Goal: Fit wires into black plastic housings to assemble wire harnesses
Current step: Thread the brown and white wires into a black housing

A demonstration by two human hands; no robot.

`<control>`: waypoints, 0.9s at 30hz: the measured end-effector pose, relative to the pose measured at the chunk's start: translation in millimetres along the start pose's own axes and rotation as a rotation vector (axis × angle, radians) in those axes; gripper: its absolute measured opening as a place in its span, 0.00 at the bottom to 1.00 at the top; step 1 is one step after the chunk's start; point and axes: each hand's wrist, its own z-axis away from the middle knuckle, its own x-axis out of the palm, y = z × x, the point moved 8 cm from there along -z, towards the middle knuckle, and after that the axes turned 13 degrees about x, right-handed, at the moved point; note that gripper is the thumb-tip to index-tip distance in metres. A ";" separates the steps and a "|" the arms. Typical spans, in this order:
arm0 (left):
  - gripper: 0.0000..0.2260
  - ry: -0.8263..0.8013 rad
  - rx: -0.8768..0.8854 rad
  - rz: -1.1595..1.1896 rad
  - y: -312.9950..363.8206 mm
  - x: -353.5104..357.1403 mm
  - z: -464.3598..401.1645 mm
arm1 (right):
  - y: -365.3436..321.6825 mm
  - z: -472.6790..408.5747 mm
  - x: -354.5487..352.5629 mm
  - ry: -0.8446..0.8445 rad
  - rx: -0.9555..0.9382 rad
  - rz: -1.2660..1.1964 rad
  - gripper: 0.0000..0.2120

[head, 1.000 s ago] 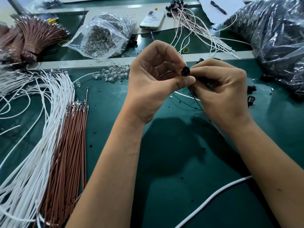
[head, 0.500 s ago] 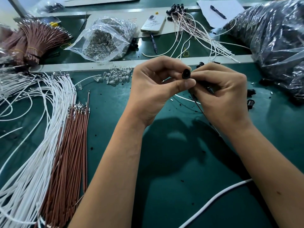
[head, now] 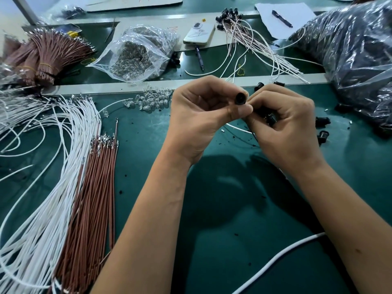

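Observation:
My left hand [head: 197, 111] pinches a small round black plastic housing [head: 240, 98] between thumb and forefinger, above the green mat. My right hand [head: 284, 124] meets it from the right, fingers curled round more black housings [head: 271, 119] in the palm, with thin wires trailing down under it. Loose white wires [head: 42, 177] and brown wires [head: 93, 187] with metal terminals lie fanned out at the left. Finished harnesses [head: 250, 37] with black housings lie at the back.
A clear bag of small clear bulbs [head: 135, 54] sits at the back, with loose bulbs [head: 152, 100] before it. A phone [head: 199, 32], pens, a paper sheet [head: 282, 18] and a big dark plastic bag [head: 350, 52] are behind. Spare housings [head: 322, 128] lie at the right.
Both hands have stayed together on the housing, with small shifts of the fingers; my right fingers have curled more tightly. The view has tilted slightly.

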 end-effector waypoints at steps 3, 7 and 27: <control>0.14 0.030 0.002 0.016 -1.3 -2.0 0.1 | -1.0 -0.5 2.3 -0.011 -0.011 0.038 0.10; 0.13 0.079 -0.002 0.041 -4.5 -6.5 1.4 | -0.7 -0.3 6.7 -0.040 0.006 0.054 0.09; 0.12 0.528 -0.210 0.077 -7.5 -71.8 7.7 | 12.7 -19.2 52.2 -0.528 0.239 0.914 0.10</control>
